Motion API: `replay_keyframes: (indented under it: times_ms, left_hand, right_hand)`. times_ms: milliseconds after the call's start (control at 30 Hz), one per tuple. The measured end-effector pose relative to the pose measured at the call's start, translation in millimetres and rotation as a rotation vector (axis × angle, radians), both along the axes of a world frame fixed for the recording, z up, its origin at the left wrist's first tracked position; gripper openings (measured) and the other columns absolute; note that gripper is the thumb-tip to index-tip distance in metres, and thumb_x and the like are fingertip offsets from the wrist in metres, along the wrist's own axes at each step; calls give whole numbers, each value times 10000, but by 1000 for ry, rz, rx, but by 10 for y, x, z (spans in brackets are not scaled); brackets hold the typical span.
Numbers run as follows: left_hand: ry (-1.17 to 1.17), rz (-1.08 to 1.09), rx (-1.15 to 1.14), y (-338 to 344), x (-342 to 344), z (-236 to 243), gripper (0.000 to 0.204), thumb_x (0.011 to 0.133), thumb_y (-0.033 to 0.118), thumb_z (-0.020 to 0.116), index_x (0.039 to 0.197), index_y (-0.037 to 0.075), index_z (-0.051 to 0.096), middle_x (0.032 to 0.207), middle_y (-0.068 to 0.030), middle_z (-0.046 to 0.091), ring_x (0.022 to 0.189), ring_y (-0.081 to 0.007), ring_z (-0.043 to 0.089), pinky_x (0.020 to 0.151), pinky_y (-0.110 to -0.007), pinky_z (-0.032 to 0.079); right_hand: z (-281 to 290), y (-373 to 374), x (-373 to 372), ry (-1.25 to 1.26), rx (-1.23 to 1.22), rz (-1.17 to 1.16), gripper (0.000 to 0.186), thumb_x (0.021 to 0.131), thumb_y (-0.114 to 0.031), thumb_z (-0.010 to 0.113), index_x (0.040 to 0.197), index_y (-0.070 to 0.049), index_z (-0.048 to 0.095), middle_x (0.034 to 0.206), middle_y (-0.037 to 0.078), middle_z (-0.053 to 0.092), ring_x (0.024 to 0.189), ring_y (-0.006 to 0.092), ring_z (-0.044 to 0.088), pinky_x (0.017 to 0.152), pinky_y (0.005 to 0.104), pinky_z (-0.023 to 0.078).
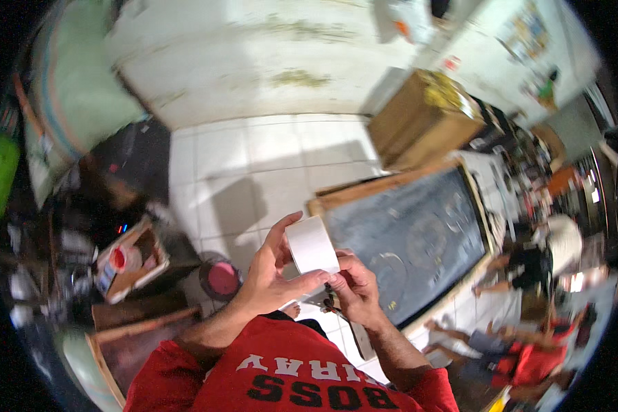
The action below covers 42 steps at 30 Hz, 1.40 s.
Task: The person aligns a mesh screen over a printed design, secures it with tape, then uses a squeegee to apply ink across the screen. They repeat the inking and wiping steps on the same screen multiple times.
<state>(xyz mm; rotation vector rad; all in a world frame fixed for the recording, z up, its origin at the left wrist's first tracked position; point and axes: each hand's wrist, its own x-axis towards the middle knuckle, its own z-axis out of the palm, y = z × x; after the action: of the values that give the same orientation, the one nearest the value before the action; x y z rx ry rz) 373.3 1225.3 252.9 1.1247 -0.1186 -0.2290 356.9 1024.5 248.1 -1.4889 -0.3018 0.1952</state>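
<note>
A white roll, like a wide tape or label roll (311, 242), is raised in front of my body, its flat band facing up. My left hand (276, 275) grips it from the left, fingers behind it and thumb along its lower edge. My right hand (353, 292) is closed at the roll's lower right corner, thumb pressed near the edge. A small dark object (329, 297) shows by my right thumb; I cannot make out what it is.
A wood-framed dark board (412, 233) lies at the right on white tiles (226, 158). A cardboard box (405, 123) stands by the wall. Left are a carton with a red-rimmed tub (125, 261), a pink round container (221, 278) and sacks (82, 96). Other people (532, 357) are at the right.
</note>
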Motion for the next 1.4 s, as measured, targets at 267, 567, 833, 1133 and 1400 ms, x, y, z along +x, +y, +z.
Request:
replay_keyframes:
  times_ms: [267,567,833,1133,1400]
  left_hand:
    - [-833,-6,597,-1225,-399,415,1163,670,404,1003,1543,-7,353,1338,-136,572,1140,-216,633,955,-373,544]
    - [-389,-244,41,-1698,-822,535,1174,655,347,1009,1550,22,323,1364,-151,576,1156,-249,676,916,-363,605]
    - [-641,-128,445,-1566,-802,480,977,703,120,951,1518,52,416,1435,-164,501,1180,-248,645,816,-336,629]
    - [-721,-23,609,-1450,-785,423,980,678,63,941,1510,50,423,1431,-161,501,1196,-279,635,821,-353,630]
    - [-464,-88,710,-1355,-892,110,951,678,69,947,1490,35,452,1438,-173,462,1206,-302,615,796,-367,651]
  right_hand:
    - [360,-1097,-1183,-165,125,-431,327,942,-33,665,1265,18,683,1312,138,662,1323,253,520,1143,415,362]
    - [589,-1286,-1625,-59,332,-578,432,992,29,663,1421,6,616,1256,113,688,1180,166,634,1025,299,500]
    - [562,-1218,-1557,-225,-40,-746,388,915,18,755,1300,-21,722,1153,113,723,1014,165,671,904,300,533]
    - [447,-1256,-1407,-553,-312,-804,244,847,59,789,1085,6,784,978,126,785,920,236,741,844,328,568]
    - [-28,-1180,-1348,-313,-240,-758,123,886,5,753,1007,5,731,924,134,743,798,237,707,691,334,553]
